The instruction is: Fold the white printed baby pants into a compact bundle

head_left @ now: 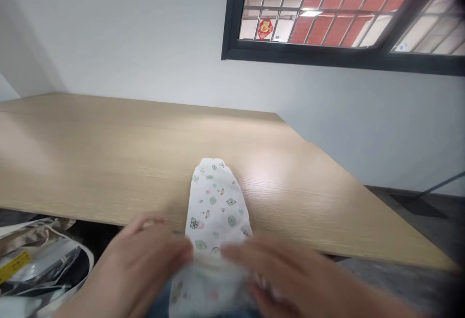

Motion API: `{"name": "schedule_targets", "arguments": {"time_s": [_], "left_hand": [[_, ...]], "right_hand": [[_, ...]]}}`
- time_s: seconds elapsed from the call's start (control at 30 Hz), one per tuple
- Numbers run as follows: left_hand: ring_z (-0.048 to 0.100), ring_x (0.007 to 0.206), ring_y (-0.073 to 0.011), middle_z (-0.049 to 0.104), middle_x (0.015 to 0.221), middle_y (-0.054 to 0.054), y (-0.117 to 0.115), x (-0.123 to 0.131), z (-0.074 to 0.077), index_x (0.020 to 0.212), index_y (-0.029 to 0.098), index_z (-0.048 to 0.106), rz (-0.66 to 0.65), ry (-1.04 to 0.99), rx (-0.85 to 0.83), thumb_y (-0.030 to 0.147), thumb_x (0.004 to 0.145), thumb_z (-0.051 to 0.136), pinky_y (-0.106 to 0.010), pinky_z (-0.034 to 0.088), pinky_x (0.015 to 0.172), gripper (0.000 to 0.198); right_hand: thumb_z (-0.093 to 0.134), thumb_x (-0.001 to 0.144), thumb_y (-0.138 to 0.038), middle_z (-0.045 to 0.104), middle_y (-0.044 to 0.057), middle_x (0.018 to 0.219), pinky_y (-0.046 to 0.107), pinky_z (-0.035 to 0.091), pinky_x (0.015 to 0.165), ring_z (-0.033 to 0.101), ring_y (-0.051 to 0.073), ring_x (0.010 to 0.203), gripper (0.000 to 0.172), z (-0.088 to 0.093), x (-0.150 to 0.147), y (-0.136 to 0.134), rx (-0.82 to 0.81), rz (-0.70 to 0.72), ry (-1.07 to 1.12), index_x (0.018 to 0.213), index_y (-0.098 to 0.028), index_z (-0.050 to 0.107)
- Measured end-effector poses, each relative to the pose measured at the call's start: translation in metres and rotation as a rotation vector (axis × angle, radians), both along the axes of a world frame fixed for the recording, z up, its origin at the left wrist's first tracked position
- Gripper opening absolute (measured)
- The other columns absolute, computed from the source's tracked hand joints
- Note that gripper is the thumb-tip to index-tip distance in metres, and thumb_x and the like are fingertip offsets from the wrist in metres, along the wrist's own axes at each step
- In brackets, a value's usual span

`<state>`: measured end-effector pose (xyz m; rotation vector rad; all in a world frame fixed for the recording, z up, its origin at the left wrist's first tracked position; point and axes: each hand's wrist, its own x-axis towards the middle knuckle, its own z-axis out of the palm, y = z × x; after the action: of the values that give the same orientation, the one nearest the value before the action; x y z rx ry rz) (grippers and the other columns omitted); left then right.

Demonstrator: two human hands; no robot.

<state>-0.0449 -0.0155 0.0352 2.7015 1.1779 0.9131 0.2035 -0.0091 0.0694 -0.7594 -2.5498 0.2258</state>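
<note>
A white disposable diaper printed with small green and pink motifs lies lengthwise across the near edge of the wooden table. Its far end rests flat on the tabletop, and its near end is bunched up and hangs over the edge. My left hand grips the bunched part from the left. My right hand holds it from the right, its fingers reaching across the top. Both hands are motion-blurred, and they hide part of the diaper.
A crumpled clear plastic bag with a yellow label lies below the table's near left edge. Dark floor shows beyond the right edge. A white wall and a dark-framed barred window stand behind the table.
</note>
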Motion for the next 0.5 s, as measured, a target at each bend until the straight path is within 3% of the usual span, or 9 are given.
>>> {"name": "schedule_targets", "arguments": {"time_s": [0.1,0.17,0.3,0.4,0.5], "left_hand": [[0.053,0.063,-0.0143,0.058,0.067,0.001,0.049,0.01,0.009,0.077,0.02,0.056,0.152,-0.068,-0.14,0.034,0.093,0.032,-0.024,0.041,0.061,0.033],[0.053,0.064,-0.0146,0.057,0.067,0.001,0.089,0.017,0.011,0.074,0.019,0.054,0.208,-0.12,-0.252,0.04,0.094,0.026,-0.024,0.04,0.06,0.04],[0.056,0.067,-0.0162,0.059,0.069,-0.002,0.158,0.024,0.002,0.07,0.017,0.05,0.303,-0.17,-0.295,0.042,0.094,0.015,-0.026,0.043,0.064,0.049],[0.058,0.073,-0.0205,0.06,0.072,-0.006,0.177,0.025,-0.012,0.072,0.016,0.054,0.329,-0.111,-0.281,0.04,0.094,0.016,-0.032,0.045,0.069,0.05],[0.051,0.106,-0.0254,0.059,0.104,-0.013,0.162,0.028,-0.023,0.094,0.013,0.057,0.317,-0.073,-0.211,0.036,0.093,0.024,-0.039,0.039,0.089,0.041]], "right_hand": [[0.047,0.084,-0.01,0.064,0.002,0.101,0.023,0.05,0.075,0.061,0.014,0.085,0.034,0.005,-0.008,0.061,-0.037,-0.053,0.082,0.116,-0.021,0.054],[0.049,0.081,-0.009,0.063,0.003,0.106,0.025,0.048,0.078,0.06,0.015,0.089,0.031,0.003,-0.016,0.111,-0.049,-0.097,0.146,0.109,-0.017,0.058],[0.048,0.08,-0.005,0.06,0.005,0.112,0.027,0.046,0.081,0.058,0.016,0.093,0.033,-0.02,-0.035,0.194,-0.111,-0.23,0.144,0.109,-0.015,0.058],[0.046,0.081,-0.003,0.06,0.011,0.112,0.03,0.044,0.085,0.056,0.019,0.099,0.031,-0.04,-0.044,0.224,-0.121,-0.253,-0.017,0.108,-0.01,0.059],[0.042,0.084,-0.005,0.056,0.015,0.114,0.037,0.04,0.092,0.05,0.022,0.107,0.03,-0.052,-0.042,0.221,-0.063,-0.245,-0.046,0.109,-0.008,0.058]]}}
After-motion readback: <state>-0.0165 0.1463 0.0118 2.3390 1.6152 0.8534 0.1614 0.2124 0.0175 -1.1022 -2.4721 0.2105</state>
